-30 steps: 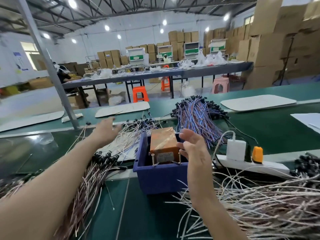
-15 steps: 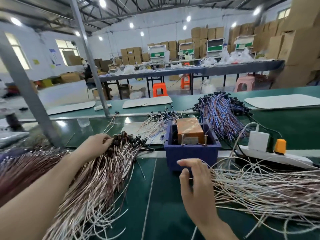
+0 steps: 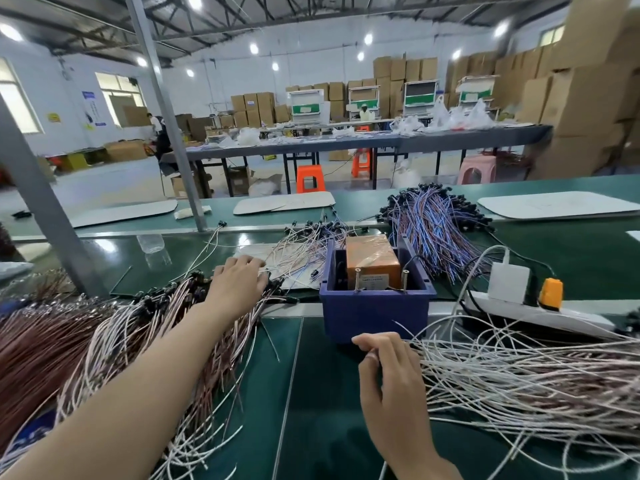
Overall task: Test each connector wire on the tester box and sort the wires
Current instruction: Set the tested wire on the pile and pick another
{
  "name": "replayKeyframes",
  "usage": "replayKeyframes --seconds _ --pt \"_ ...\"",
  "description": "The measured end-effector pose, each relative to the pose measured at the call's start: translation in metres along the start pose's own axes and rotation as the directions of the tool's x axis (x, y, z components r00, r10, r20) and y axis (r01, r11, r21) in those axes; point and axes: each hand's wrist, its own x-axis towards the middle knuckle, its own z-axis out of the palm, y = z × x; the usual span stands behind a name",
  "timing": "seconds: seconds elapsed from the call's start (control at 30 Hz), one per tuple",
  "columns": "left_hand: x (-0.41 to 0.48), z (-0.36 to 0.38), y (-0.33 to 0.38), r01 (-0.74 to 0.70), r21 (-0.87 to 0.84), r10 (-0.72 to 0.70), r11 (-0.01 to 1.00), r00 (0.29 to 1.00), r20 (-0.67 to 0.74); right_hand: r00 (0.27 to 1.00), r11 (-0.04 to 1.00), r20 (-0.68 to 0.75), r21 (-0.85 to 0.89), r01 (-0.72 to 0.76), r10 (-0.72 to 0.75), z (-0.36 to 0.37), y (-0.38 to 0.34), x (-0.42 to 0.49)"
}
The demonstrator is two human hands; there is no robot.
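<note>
1.0 s back my right hand [image 3: 391, 372] was up at the tester box [image 3: 370, 261]. It has since dropped to the tabletop [image 3: 311, 427] in front of the blue bin [image 3: 374, 313]; fingers now curl at the tips of the right wire pile [image 3: 519, 375], pinching one or not, cannot tell. Left hand [image 3: 239, 284] drew back from the far white wires onto the connector ends of the left wire pile [image 3: 138, 327], then shifted nearer the bin, fingers flatter

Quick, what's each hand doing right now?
Left hand: open, resting on the connector wire pile.
Right hand: fingers curled, pinching white wires.
</note>
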Motion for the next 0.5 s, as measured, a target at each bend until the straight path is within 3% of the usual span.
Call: replayKeyframes --seconds 0.3,0.5 --pt "0.083 0.029 0.006 0.060 0.236 -0.127 0.970 0.951 0.282 0.996 0.992 0.016 0.090 0.086 -0.088 0.013 0.016 0.021" --pt "0.125 0.031 0.001 0.099 0.197 -0.166 0.975 0.916 0.365 0.996 0.990 -0.005 0.115 0.086 -0.086 0.018 0.023 0.028"
